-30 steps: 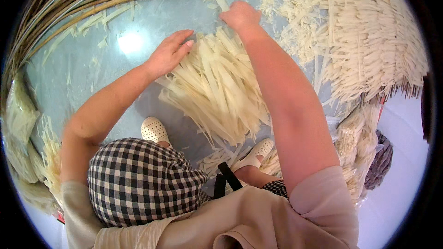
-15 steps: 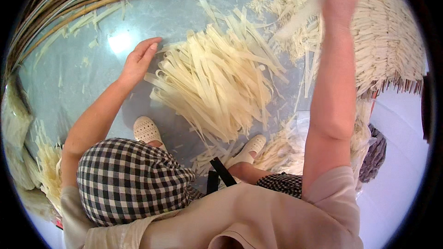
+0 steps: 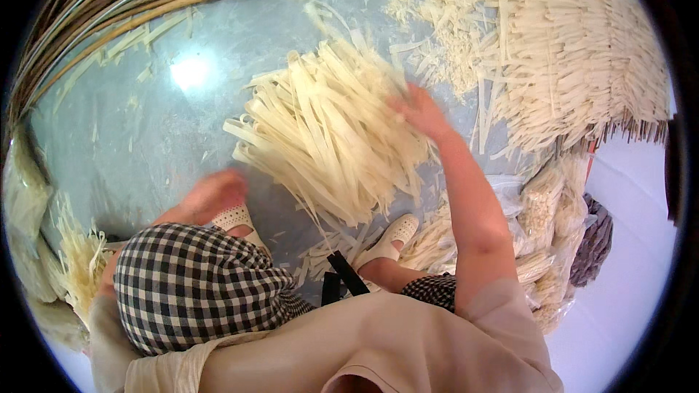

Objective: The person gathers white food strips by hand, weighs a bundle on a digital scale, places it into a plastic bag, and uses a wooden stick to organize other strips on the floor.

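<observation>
A loose heap of flat, pale cream ribbon-like strips (image 3: 328, 131) lies on the grey floor in front of me. At the heap's right edge is my right hand (image 3: 422, 110), with its fingers reaching over or against the strips; motion blur smears them, so I cannot tell if they grip any. My left hand (image 3: 217, 195) is low on the left, near my left shoe and apart from the heap. It is blurred too, and its fingers do not show clearly.
Overlapping rows of similar strips (image 3: 582, 51) cover the upper right, with scraps (image 3: 451, 51) beside them. Long bent canes (image 3: 145, 0) lie at upper left. Clear plastic bags of pale pieces (image 3: 542, 211) stand at right. My cream shoes (image 3: 397, 234) flank the heap's near edge.
My right hand has come down and left from the upper right to the heap's right edge. My left hand has drawn back from the heap's upper left toward my left knee.
</observation>
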A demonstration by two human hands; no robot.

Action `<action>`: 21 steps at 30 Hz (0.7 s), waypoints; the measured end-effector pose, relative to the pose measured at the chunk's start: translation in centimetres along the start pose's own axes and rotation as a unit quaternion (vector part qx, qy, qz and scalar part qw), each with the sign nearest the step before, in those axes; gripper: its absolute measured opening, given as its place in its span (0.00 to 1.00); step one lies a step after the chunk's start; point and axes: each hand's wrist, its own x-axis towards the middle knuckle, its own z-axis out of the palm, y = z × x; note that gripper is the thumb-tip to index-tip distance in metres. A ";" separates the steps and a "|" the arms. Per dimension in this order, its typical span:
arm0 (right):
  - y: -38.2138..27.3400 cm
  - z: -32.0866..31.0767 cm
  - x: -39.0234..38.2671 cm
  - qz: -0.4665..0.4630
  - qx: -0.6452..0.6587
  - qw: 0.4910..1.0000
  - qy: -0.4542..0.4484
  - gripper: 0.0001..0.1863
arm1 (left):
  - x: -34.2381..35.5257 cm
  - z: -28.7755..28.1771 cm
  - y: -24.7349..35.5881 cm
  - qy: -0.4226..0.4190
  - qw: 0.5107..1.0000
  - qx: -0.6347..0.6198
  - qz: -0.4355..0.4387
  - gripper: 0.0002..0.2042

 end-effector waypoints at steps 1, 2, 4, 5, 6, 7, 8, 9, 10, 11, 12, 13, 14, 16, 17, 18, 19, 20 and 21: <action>-0.1 1.5 -0.2 0.002 -0.011 1.000 0.000 0.51 | 1.0 0.5 -1.1 -0.075 0.994 0.028 -0.073 0.20; 1.1 2.6 -0.9 -0.011 -0.029 0.999 0.018 0.49 | 1.1 2.2 -1.0 -0.069 0.994 0.038 -0.079 0.20; 0.9 3.5 -1.7 -0.029 -0.057 0.997 0.037 0.48 | 3.4 3.9 -1.5 -0.172 0.979 0.003 -0.105 0.22; 0.4 3.6 -2.0 -0.011 -0.081 0.995 0.058 0.46 | 4.2 4.3 -1.5 -0.174 0.979 0.001 -0.103 0.22; 0.0 3.4 -2.1 0.006 -0.105 0.991 0.078 0.44 | 4.8 4.6 -1.5 -0.176 0.976 0.018 -0.129 0.24; -0.6 2.7 -1.5 0.003 -0.109 0.991 0.077 0.44 | 5.3 4.6 -1.5 -0.178 0.971 0.033 -0.155 0.26; -1.1 1.5 -0.4 0.018 -0.067 0.993 0.093 0.41 | 5.2 4.9 -1.0 -0.178 0.971 0.035 -0.155 0.26; -1.9 0.1 0.7 0.030 -0.022 0.993 0.109 0.38 | 4.6 5.1 -0.4 -0.166 0.968 0.075 -0.171 0.28; -3.3 -1.4 1.8 0.042 -0.003 0.994 0.101 0.34 | 4.5 5.0 0.0 -0.155 0.963 0.113 -0.189 0.30; -4.3 -2.9 2.8 0.056 0.016 0.994 0.094 0.31 | 4.5 5.0 0.2 -0.157 0.962 0.116 -0.191 0.30; -4.8 -3.4 4.5 0.034 -0.013 0.991 0.128 0.27 | 4.2 5.0 0.3 -0.169 0.957 0.144 -0.188 0.34; -5.5 -3.4 6.2 0.010 -0.044 0.986 0.162 0.23 | 4.1 5.0 0.4 -0.181 0.951 0.170 -0.184 0.39; -6.8 -2.9 7.5 0.006 -0.041 0.986 0.162 0.23 | 3.8 4.9 0.3 -0.176 0.952 0.169 -0.182 0.39; -9.4 -1.5 9.6 0.001 -0.145 0.973 0.180 0.20 | 3.6 5.0 -0.2 -0.156 0.955 0.182 -0.172 0.36; -9.3 -1.2 10.4 0.004 -0.144 0.973 0.181 0.20 | 3.7 5.3 -0.2 -0.157 0.954 0.185 -0.174 0.36; -9.2 -0.3 11.5 -0.010 -0.150 0.973 0.175 0.19 | 3.9 5.5 -0.4 -0.177 0.953 0.183 -0.164 0.35; -9.0 0.1 12.6 -0.024 -0.157 0.973 0.169 0.19 | 4.3 5.5 -0.6 -0.187 0.952 0.181 -0.161 0.34; -9.2 -0.6 13.7 -0.035 -0.068 0.974 0.211 0.19 | 4.7 5.5 -0.9 -0.196 0.951 0.179 -0.159 0.33; -9.5 -2.0 14.2 -0.046 0.020 0.967 0.249 0.18 | 5.4 5.3 -1.2 -0.211 0.953 0.168 -0.136 0.34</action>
